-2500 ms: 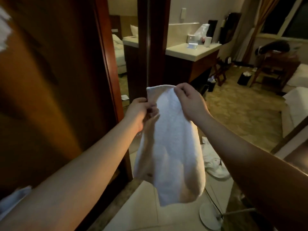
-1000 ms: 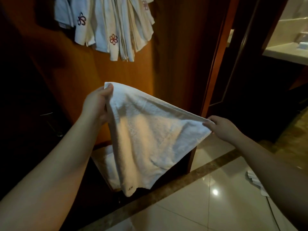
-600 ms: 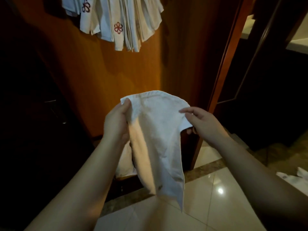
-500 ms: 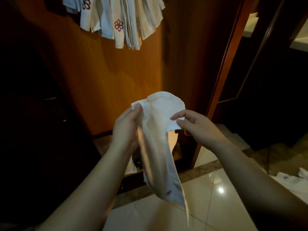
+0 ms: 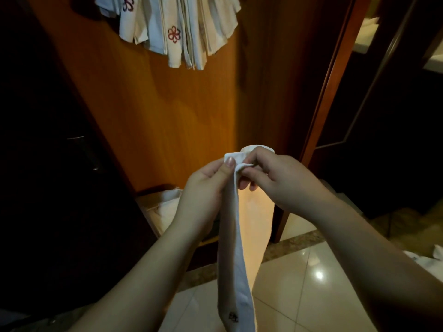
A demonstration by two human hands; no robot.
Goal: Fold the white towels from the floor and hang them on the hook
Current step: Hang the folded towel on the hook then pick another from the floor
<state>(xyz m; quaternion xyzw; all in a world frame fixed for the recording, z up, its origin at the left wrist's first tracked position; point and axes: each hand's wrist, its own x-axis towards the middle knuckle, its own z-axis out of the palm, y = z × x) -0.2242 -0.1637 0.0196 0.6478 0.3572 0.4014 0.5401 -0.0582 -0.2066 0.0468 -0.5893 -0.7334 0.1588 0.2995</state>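
Far left is basically just dark, some kind of dark panel with a thin metal handle (image 5: pixel 74 138) catching a bit of light. Next over, up top, there's a bunch of hanging towels (image 5: pixel 182 32) fanned out against the wood wall (image 5: pixel 148 111), white and cream strips with little red flower embroidery on a couple of them; the wall itself is smooth orange-brown veneer with visible grain. Lower down by the wall base there's a pale crumpled cloth (image 5: pixel 167 202), can't really tell what it's sitting in. In the middle, the left hand (image 5: pixel 203 190) is pinching the top edge of the white towel (image 5: pixel 242 248) with thumb pressed flat on the fabric, and the right hand (image 5: pixel 280 178) has its fingers curled around the same bunched top corner, touching the left one. The towel is held in the air in front of the wall, folded into a long narrow strip, soft terry texture, with a small dark logo near the bottom end. Below is glossy cream floor tile (image 5: pixel 311 283) with a speckled stone border, and at the far right edge another white towel on the floor (image 5: pixel 429 259).
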